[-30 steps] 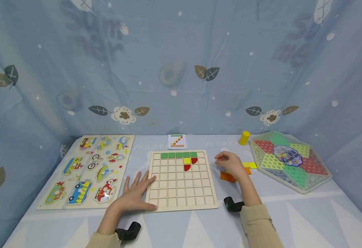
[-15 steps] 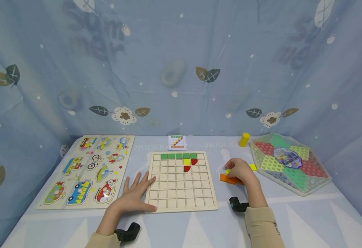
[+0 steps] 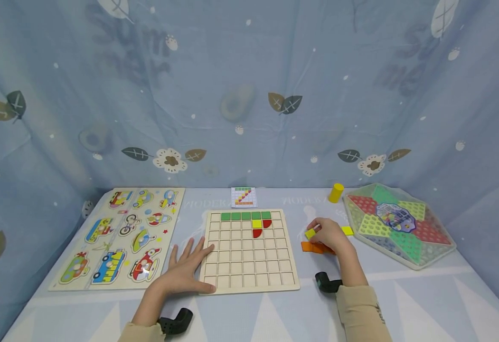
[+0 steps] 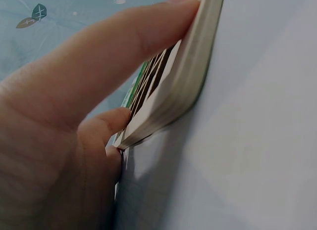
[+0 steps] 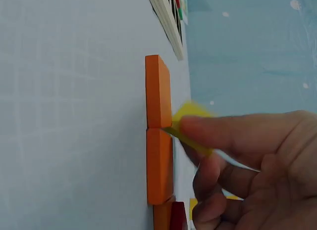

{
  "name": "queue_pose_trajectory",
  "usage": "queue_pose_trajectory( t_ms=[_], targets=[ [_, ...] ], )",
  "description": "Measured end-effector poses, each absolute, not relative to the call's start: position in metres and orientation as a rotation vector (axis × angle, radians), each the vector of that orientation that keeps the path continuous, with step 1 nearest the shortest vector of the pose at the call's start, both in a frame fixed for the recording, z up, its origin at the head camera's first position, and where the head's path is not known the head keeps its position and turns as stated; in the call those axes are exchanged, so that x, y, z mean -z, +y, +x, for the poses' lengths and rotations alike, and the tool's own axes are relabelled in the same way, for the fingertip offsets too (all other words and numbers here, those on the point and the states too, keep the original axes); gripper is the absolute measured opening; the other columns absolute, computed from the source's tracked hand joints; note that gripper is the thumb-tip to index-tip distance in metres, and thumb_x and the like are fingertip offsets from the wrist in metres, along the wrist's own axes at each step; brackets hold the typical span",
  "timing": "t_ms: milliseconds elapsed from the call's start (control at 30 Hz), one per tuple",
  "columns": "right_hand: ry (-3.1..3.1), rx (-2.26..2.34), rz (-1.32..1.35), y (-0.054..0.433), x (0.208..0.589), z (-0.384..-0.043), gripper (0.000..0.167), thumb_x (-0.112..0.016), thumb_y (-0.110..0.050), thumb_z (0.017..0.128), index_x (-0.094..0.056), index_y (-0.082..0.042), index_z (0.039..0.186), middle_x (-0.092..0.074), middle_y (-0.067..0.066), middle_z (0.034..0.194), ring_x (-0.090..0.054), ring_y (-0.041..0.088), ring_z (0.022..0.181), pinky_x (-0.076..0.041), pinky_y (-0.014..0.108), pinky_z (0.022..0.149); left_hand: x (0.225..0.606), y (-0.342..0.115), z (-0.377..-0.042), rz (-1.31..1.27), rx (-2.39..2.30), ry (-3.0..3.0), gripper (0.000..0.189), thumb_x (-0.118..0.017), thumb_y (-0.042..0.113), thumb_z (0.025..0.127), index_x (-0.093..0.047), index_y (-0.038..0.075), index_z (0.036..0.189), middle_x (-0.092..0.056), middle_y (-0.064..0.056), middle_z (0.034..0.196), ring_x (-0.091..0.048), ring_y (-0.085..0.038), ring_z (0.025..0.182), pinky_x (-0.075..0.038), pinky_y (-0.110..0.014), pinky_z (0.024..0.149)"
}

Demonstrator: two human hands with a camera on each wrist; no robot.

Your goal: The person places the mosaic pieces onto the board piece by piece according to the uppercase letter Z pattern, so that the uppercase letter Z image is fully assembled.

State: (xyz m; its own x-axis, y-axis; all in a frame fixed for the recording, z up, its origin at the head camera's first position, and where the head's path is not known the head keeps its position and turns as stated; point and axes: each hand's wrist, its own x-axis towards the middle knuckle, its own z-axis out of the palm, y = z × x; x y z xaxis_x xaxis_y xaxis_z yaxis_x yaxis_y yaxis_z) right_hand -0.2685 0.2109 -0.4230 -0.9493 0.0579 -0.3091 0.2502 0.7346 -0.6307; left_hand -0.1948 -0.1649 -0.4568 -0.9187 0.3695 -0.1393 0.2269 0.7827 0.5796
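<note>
Right hand (image 3: 327,236): we pinch a yellow block (image 3: 310,233) just beside the orange blocks (image 5: 158,91), right of the grid board (image 3: 249,267). Left hand (image 3: 183,274): fingers spread, touching the board's left edge.

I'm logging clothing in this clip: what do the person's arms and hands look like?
The left sleeve and right sleeve are beige, ending on the forearms; the right one bears small dark markings. A black, bent device sits at each wrist. The left hand and right hand are bare.
</note>
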Motion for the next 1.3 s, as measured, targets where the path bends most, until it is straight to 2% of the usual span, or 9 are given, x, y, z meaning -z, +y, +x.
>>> queue_pose_trajectory(
  t_ms=[267,467,567,733,833,1067,1200,1300],
  targets=[
    [2.611,1.388,0.161,0.201,0.423,-0.271,0.029,-0.068,-0.013,0.081,-0.055,-0.002,0.104,-0.059,0.011,0.088,-0.053,0.022,0.075,-0.043,0.029,0.063,0.457,-0.165,-0.195,0.465,-0.842,2.730,0.106,-0.076,0.058,0.057,-0.035,0.012,0.143,-0.011,-0.015,0.154,0.005,-0.040,0.140,0.019,-0.059,0.103],
    [2.464,1.635,0.010,0.188,0.424,-0.269,0.028,-0.066,-0.020,0.085,-0.060,-0.002,0.106,-0.061,0.007,0.081,-0.057,0.021,0.072,-0.045,0.026,0.064,0.457,-0.165,-0.194,0.469,-0.836,2.738,0.105,-0.076,0.059,0.057,-0.036,0.012,0.143,-0.012,-0.015,0.154,0.004,-0.040,0.140,0.018,-0.060,0.103],
    [2.411,1.693,0.011,0.179,0.425,-0.270,0.029,-0.064,-0.019,0.087,-0.062,-0.002,0.110,-0.062,0.006,0.083,-0.056,0.021,0.073,-0.045,0.026,0.065,0.458,-0.164,-0.194,0.464,-0.828,2.748,0.106,-0.076,0.059,0.056,-0.037,0.011,0.142,-0.012,-0.015,0.154,0.003,-0.040,0.139,0.016,-0.061,0.103],
    [2.334,1.736,0.012,0.165,0.427,-0.273,0.031,-0.061,-0.012,0.089,-0.060,0.002,0.116,-0.060,0.007,0.093,-0.058,0.016,0.080,-0.052,0.028,0.077,0.459,-0.163,-0.195,0.444,-0.801,2.772,0.107,-0.077,0.059,0.054,-0.038,0.011,0.141,-0.014,-0.015,0.153,0.002,-0.040,0.140,0.015,-0.061,0.104],
    [2.334,1.718,-0.001,0.157,0.425,-0.275,0.031,-0.062,-0.011,0.088,-0.060,0.001,0.116,-0.060,0.006,0.094,-0.059,0.013,0.081,-0.053,0.029,0.080,0.459,-0.163,-0.195,0.436,-0.796,2.774,0.107,-0.077,0.059,0.054,-0.038,0.012,0.141,-0.014,-0.014,0.154,0.002,-0.039,0.140,0.015,-0.061,0.104],
    [2.383,1.664,-0.054,0.135,0.421,-0.281,0.025,-0.066,-0.009,0.084,-0.062,-0.001,0.108,-0.063,0.006,0.085,-0.055,0.022,0.071,-0.044,0.029,0.063,0.460,-0.164,-0.196,0.439,-0.803,2.773,0.107,-0.077,0.059,0.054,-0.038,0.012,0.142,-0.014,-0.014,0.154,0.002,-0.039,0.140,0.015,-0.061,0.104],
    [2.410,1.597,-0.140,0.120,0.419,-0.286,0.019,-0.066,-0.005,0.083,-0.066,0.003,0.100,-0.064,0.008,0.085,-0.059,0.021,0.076,-0.052,0.033,0.071,0.460,-0.164,-0.196,0.448,-0.796,2.773,0.107,-0.076,0.059,0.054,-0.038,0.012,0.142,-0.013,-0.014,0.154,0.002,-0.040,0.140,0.015,-0.062,0.104],
    [2.419,1.529,-0.198,0.108,0.418,-0.290,0.016,-0.066,-0.004,0.083,-0.067,0.002,0.097,-0.064,0.009,0.085,-0.060,0.018,0.076,-0.053,0.034,0.073,0.460,-0.163,-0.196,0.451,-0.790,2.774,0.107,-0.076,0.060,0.055,-0.038,0.011,0.142,-0.013,-0.014,0.154,0.002,-0.040,0.140,0.015,-0.062,0.104]
  ],
)
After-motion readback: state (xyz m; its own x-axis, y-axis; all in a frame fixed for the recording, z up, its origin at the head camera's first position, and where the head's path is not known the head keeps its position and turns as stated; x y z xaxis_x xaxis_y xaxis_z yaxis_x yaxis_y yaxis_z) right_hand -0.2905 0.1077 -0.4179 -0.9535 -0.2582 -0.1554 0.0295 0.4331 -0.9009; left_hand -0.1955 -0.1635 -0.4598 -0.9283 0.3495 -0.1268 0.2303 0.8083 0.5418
